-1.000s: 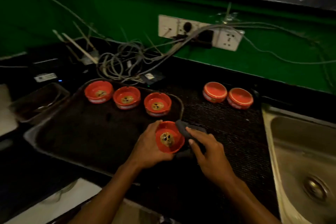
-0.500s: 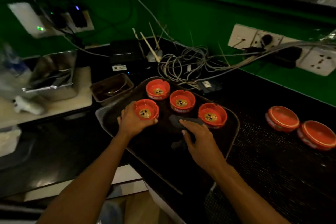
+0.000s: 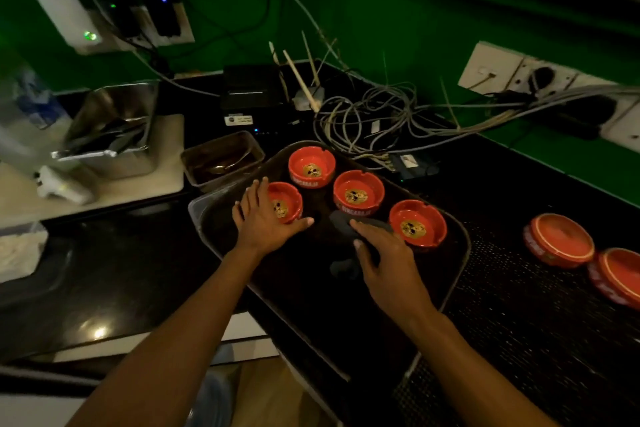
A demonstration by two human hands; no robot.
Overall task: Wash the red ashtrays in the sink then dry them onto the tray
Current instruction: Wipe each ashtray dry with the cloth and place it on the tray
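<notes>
Red ashtrays on tray: four round red ashtrays sit upright on the dark rectangular serving tray (image 3: 460, 253), each with a gold-and-black emblem in the bowl
Writing: the back-middle ashtray (image 3: 358, 196) has white letters on its side wall, looks like "SINCARAJA" but honestly too blurry to swear by; the far ashtray (image 3: 311, 166) has the same kind of lettering, also fuzzy
Left grip: left hand (image 3: 265, 218) lies flat over the near-left ashtray (image 3: 287, 206), fingers straight and spread, thumb out toward the right, so released, not clenched
Right grip: right hand (image 3: 388, 260) rests on a dark grey cloth (image 3: 346, 222) lying on the tray, thumb and fingers bent over it; can't tell if it's really pinching it
Fourth ashtray: right-hand ashtray (image 3: 417, 227) sits just beside the right hand's fingers
Still off the tray: two upside-down red ashtrays (image 3: 559, 239) on the black textured mat (image 3: 519, 322) on the tabletop, off to the right, touching each other
Clutter behind: grey cable tangle (image 3: 374, 118) right against the tray's far edge, white wall sockets (image 3: 502, 71) on the green wall
Left side: brown rectangular dish (image 3: 221, 161) touching the tray's corner, steel container (image 3: 110, 132) on a white board, black box with a small white label (image 3: 238, 120) I can't read
</notes>
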